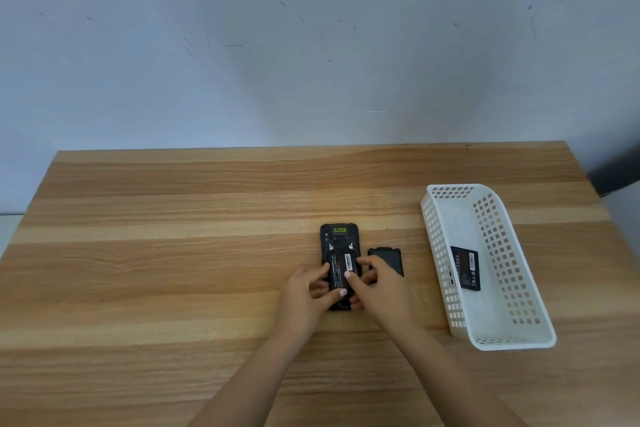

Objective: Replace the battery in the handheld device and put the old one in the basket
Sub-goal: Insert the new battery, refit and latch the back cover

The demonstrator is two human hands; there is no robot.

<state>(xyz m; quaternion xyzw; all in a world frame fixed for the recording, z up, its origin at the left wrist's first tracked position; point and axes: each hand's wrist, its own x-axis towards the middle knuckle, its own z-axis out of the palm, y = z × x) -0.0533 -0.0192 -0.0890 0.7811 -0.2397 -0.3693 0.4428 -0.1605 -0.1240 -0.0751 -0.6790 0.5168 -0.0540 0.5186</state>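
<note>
So the handheld device (338, 239) is lying face down on the wooden table (173, 270), back open, with a battery (341, 270) sitting in its bay. Left hand (306, 298) curls around the device's left edge, thumb on the battery; right hand (375, 284) pinches in from the right, fingertip pressing the battery. The back cover (388, 258) is just right of the device, and further right the white basket (512, 288) holds the other battery (465, 269).
</note>
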